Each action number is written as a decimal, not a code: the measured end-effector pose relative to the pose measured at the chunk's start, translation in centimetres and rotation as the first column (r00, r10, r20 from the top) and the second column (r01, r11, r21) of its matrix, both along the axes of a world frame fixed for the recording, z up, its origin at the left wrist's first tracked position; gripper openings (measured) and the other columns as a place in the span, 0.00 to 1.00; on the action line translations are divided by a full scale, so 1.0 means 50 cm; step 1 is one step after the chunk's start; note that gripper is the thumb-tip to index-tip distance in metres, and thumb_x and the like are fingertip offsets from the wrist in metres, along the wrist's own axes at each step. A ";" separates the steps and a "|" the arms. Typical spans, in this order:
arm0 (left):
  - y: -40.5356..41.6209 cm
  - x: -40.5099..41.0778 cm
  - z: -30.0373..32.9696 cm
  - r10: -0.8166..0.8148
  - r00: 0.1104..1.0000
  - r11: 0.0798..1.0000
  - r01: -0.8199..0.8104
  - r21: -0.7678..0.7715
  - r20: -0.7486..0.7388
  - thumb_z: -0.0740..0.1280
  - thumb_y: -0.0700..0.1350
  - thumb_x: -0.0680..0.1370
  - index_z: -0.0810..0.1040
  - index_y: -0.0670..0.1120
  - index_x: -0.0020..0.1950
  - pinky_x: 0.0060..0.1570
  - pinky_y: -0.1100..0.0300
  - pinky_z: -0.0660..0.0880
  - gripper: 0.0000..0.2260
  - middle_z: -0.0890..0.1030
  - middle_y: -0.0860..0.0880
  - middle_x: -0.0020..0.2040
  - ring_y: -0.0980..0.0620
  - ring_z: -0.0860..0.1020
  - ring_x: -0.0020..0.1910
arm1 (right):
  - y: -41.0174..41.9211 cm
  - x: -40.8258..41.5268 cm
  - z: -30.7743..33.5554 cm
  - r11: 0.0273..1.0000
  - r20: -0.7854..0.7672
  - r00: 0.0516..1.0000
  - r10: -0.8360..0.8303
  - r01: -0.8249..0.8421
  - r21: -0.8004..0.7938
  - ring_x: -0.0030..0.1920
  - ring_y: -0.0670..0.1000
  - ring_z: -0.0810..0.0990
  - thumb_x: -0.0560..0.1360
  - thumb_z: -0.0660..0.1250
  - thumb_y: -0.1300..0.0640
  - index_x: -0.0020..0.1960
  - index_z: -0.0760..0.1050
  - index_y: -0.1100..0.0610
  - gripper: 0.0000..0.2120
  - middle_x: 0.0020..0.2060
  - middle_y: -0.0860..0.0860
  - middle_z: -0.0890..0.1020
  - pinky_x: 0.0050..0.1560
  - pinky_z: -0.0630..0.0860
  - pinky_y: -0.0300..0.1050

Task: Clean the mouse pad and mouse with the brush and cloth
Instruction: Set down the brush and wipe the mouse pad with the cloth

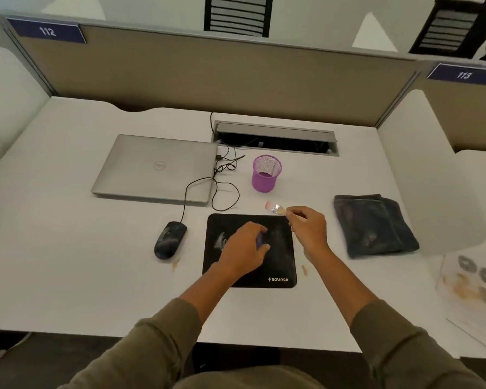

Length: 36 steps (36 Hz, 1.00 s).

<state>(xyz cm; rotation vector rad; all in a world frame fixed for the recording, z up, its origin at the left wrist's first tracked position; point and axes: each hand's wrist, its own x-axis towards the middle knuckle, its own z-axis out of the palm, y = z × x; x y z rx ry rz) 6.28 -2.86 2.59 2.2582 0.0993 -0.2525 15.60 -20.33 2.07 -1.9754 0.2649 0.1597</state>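
Two hands work over the black pad (pixel 278 265), which lies square near the front edge of the white surface (pixel 68 276). The left hand (pixel 243 248) rests on the pad's middle, fingers curled over something small and purple; what it is cannot be told. The right hand (pixel 309 228) hovers at the pad's far right corner, its grip pinching the brush (pixel 275 207) by the handle, bristles pointing left just past the pad's far edge. The mouse (pixel 169 240) sits just left of the pad, apart from it, its cable running back toward the laptop (pixel 157 169). The folded dark cloth (pixel 373 226) lies right of the pad, with bare surface between. A purple cup (pixel 265 174) stands behind the brush.
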 end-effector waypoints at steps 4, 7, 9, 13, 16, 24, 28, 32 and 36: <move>-0.060 0.064 -0.009 -0.152 0.986 0.969 0.162 0.185 -0.066 0.73 0.52 0.80 0.71 0.50 0.78 0.74 0.44 0.71 0.27 0.72 0.48 0.75 0.47 0.72 0.74 | -0.042 0.046 -0.013 0.999 -0.006 0.999 -0.036 0.036 -0.011 0.47 0.52 0.85 0.80 0.71 0.57 0.55 0.86 0.52 0.07 0.46 0.47 0.86 0.47 0.84 0.46; -0.097 0.110 -0.023 -0.191 0.975 0.937 0.215 0.277 -0.112 0.73 0.54 0.81 0.67 0.49 0.81 0.78 0.42 0.66 0.31 0.67 0.46 0.80 0.44 0.67 0.79 | -0.065 0.083 -0.028 0.999 -0.014 0.999 -0.037 0.036 -0.039 0.50 0.51 0.84 0.81 0.69 0.59 0.57 0.85 0.54 0.08 0.49 0.48 0.86 0.52 0.84 0.47; -0.118 0.136 -0.036 -0.217 0.970 0.911 0.241 0.334 -0.110 0.73 0.55 0.81 0.64 0.47 0.83 0.80 0.42 0.63 0.34 0.62 0.45 0.83 0.43 0.62 0.82 | -0.076 0.104 -0.038 0.998 -0.010 1.000 -0.009 0.008 -0.055 0.52 0.51 0.83 0.82 0.68 0.59 0.59 0.85 0.55 0.09 0.52 0.48 0.85 0.53 0.83 0.45; -0.148 0.181 -0.064 -0.273 0.955 0.855 0.295 0.426 -0.115 0.70 0.59 0.81 0.56 0.45 0.86 0.83 0.40 0.54 0.40 0.50 0.42 0.87 0.41 0.48 0.86 | -0.095 0.135 -0.060 0.987 0.014 0.996 0.093 -0.091 -0.129 0.56 0.51 0.83 0.82 0.68 0.60 0.62 0.84 0.57 0.10 0.57 0.51 0.85 0.60 0.82 0.47; -0.164 0.211 -0.081 -0.305 0.945 0.830 0.325 0.454 -0.119 0.69 0.61 0.82 0.49 0.46 0.87 0.83 0.39 0.50 0.43 0.43 0.44 0.87 0.42 0.44 0.86 | -0.109 0.154 -0.077 0.964 0.013 0.986 0.166 -0.160 -0.213 0.57 0.52 0.83 0.83 0.68 0.59 0.62 0.84 0.58 0.10 0.58 0.52 0.86 0.63 0.81 0.47; -0.183 0.259 -0.109 -0.394 0.904 0.737 0.420 0.530 -0.168 0.62 0.66 0.83 0.46 0.46 0.87 0.83 0.37 0.46 0.42 0.45 0.46 0.88 0.44 0.41 0.86 | -0.126 0.176 -0.104 0.887 0.013 0.963 0.271 -0.244 -0.392 0.60 0.53 0.82 0.83 0.69 0.56 0.63 0.84 0.56 0.11 0.61 0.54 0.85 0.67 0.79 0.50; -0.186 0.266 -0.109 -0.400 0.895 0.718 0.440 0.540 -0.198 0.61 0.67 0.83 0.48 0.47 0.87 0.83 0.36 0.46 0.41 0.46 0.46 0.88 0.43 0.43 0.86 | -0.131 0.175 -0.104 0.865 0.030 0.951 0.308 -0.267 -0.424 0.60 0.54 0.82 0.82 0.70 0.55 0.64 0.84 0.57 0.12 0.61 0.54 0.85 0.67 0.79 0.50; -0.190 0.265 -0.109 -0.395 0.890 0.712 0.452 0.537 -0.226 0.61 0.66 0.83 0.48 0.47 0.87 0.82 0.35 0.46 0.41 0.44 0.45 0.88 0.43 0.42 0.86 | -0.151 0.177 -0.093 0.875 0.080 0.946 0.313 -0.255 -0.412 0.58 0.53 0.81 0.82 0.71 0.56 0.62 0.84 0.56 0.11 0.60 0.53 0.84 0.64 0.80 0.50; -0.199 0.254 -0.112 -0.393 0.903 0.722 0.419 0.551 -0.173 0.63 0.64 0.84 0.51 0.45 0.86 0.83 0.37 0.47 0.40 0.46 0.43 0.87 0.41 0.43 0.86 | -0.208 0.187 -0.072 0.906 0.226 0.945 0.235 -0.129 -0.403 0.54 0.54 0.81 0.80 0.72 0.60 0.58 0.85 0.57 0.08 0.54 0.53 0.85 0.58 0.80 0.51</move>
